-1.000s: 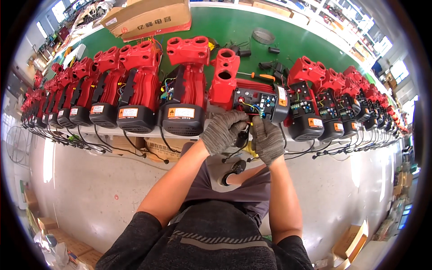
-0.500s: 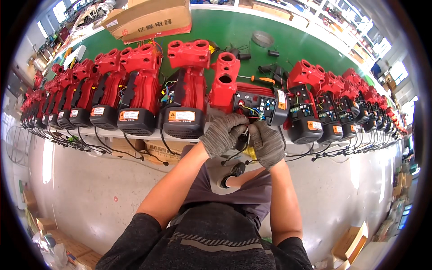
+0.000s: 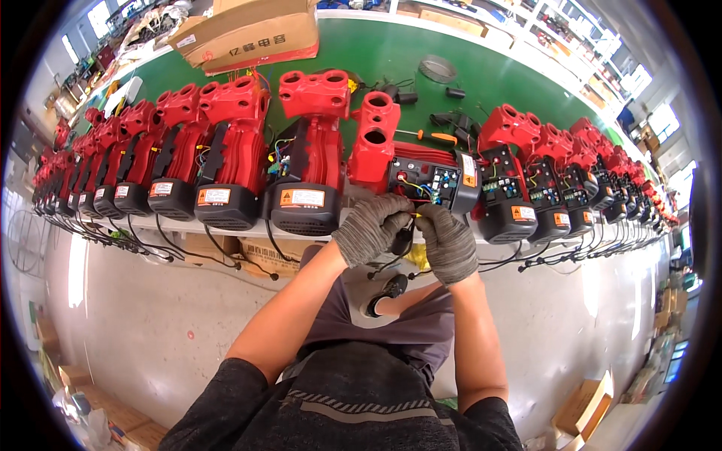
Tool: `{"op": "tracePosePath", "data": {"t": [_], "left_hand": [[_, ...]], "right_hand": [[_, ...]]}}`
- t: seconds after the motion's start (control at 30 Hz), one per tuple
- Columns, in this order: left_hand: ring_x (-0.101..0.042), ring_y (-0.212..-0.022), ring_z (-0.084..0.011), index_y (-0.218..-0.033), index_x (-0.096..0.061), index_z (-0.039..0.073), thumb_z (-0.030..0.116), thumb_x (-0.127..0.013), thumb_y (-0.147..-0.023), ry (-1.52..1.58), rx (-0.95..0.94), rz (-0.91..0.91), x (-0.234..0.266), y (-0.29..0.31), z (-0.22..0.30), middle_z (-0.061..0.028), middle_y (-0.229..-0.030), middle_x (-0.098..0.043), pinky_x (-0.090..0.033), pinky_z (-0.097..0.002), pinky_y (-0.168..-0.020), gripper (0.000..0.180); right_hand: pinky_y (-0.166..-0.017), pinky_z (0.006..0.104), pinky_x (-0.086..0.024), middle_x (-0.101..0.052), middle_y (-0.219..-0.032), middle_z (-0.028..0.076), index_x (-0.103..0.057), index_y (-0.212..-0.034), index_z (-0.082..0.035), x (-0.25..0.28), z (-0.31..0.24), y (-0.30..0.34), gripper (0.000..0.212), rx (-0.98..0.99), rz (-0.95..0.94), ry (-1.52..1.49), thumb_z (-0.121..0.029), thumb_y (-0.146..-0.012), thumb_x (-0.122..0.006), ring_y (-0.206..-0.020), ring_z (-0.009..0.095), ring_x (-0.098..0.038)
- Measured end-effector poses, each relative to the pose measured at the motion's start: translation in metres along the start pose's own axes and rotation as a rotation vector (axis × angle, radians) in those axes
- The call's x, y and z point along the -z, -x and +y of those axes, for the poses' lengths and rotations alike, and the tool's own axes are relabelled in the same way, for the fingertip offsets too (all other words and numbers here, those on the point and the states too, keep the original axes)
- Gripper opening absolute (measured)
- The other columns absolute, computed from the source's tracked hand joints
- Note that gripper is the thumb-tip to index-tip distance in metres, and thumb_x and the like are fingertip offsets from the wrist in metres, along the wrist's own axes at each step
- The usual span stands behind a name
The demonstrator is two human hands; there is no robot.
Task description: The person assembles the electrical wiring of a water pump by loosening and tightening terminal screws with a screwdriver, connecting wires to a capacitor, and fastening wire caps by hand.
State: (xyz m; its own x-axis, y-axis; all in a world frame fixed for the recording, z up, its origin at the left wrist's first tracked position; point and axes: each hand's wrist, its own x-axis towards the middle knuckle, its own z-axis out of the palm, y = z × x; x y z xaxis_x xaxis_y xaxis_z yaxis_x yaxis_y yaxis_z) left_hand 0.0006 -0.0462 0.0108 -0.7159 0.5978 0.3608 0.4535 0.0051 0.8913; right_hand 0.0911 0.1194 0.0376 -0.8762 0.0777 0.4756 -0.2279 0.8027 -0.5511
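Note:
A red pump [image 3: 372, 150] lies on its side in front of me, its circuit board [image 3: 425, 183] with thin coloured wires facing up. Just below the board's near edge, my left hand [image 3: 372, 231] and my right hand [image 3: 450, 244] meet fingertip to fingertip, both in grey knitted gloves. A thin wire [image 3: 415, 216] with a small yellow piece on it shows between the pinched fingers. Both hands are closed on it; its ends are partly hidden by the gloves. Beneath the hands hangs a black cable [image 3: 392, 263].
More red pumps with black motor covers [image 3: 306, 207] stand in a row to either side, cables over the edge. Behind the pump lie an orange-handled screwdriver [image 3: 444, 137], a round dish [image 3: 438, 69] and black parts on the green bench [image 3: 361, 45]. A cardboard box [image 3: 259, 41] stands far left.
The small yellow piece now shows between my fingertips, where it was not visible before. My hands have shifted only slightly, and the pumps stay in place.

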Motion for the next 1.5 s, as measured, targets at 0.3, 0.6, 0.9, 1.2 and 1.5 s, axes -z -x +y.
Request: {"op": "tracePosePath", "data": {"t": [0.3,0.6,0.9,1.2,1.5], "left_hand": [[-0.069,-0.078,-0.0217,-0.111,-0.068,-0.001,0.008,-0.065,-0.094,-0.070,-0.028,0.000,0.001,0.000,0.005,-0.0146,-0.091,-0.069,-0.056,-0.0332,-0.071,0.020],[-0.069,-0.081,-0.0242,-0.110,-0.067,-0.002,0.010,-0.066,-0.093,-0.100,-0.093,0.034,-0.001,0.002,0.001,-0.0151,-0.093,-0.069,-0.056,-0.0344,-0.073,0.021],[-0.068,-0.080,-0.0236,-0.111,-0.066,-0.001,0.011,-0.066,-0.093,-0.089,-0.043,-0.006,-0.001,-0.004,0.000,-0.0144,-0.092,-0.068,-0.055,-0.0343,-0.072,0.021],[-0.062,-0.099,-0.0402,-0.110,-0.063,0.005,0.026,-0.060,-0.094,-0.373,-0.337,0.074,-0.007,0.009,-0.012,-0.0184,-0.105,-0.064,-0.050,-0.0475,-0.088,0.027],[-0.065,-0.096,-0.0393,-0.107,-0.065,0.000,0.013,-0.065,-0.092,-0.102,-0.198,0.049,-0.006,0.003,-0.010,-0.0189,-0.100,-0.066,-0.053,-0.0449,-0.084,0.020]], "right_hand": [[-0.056,0.0363,-0.049,-0.060,-0.063,0.010,-0.060,-0.098,-0.002,-0.010,0.001,-0.006,0.034,-0.455,-0.202,-0.271,-0.036,-0.103,-0.056,-0.061,0.022,-0.064],[-0.068,0.0323,-0.055,-0.069,-0.089,0.010,-0.066,-0.108,-0.003,-0.005,0.003,0.005,0.018,0.032,0.077,-0.180,-0.014,-0.094,-0.069,-0.079,0.022,-0.069],[-0.063,0.0403,-0.051,-0.068,-0.080,0.015,-0.063,-0.102,-0.005,0.002,0.009,-0.010,0.016,-0.025,-0.095,0.000,-0.021,-0.098,-0.062,-0.073,0.030,-0.068],[-0.056,0.0315,-0.044,-0.057,-0.066,0.005,-0.066,-0.093,-0.004,-0.005,-0.028,-0.005,0.037,-0.587,-0.138,-0.556,-0.033,-0.106,-0.048,-0.061,0.013,-0.055],[-0.065,0.0446,-0.051,-0.066,-0.081,0.018,-0.060,-0.103,-0.005,-0.001,0.014,0.003,0.014,0.180,-0.019,0.110,-0.018,-0.100,-0.059,-0.071,0.036,-0.067]]}}
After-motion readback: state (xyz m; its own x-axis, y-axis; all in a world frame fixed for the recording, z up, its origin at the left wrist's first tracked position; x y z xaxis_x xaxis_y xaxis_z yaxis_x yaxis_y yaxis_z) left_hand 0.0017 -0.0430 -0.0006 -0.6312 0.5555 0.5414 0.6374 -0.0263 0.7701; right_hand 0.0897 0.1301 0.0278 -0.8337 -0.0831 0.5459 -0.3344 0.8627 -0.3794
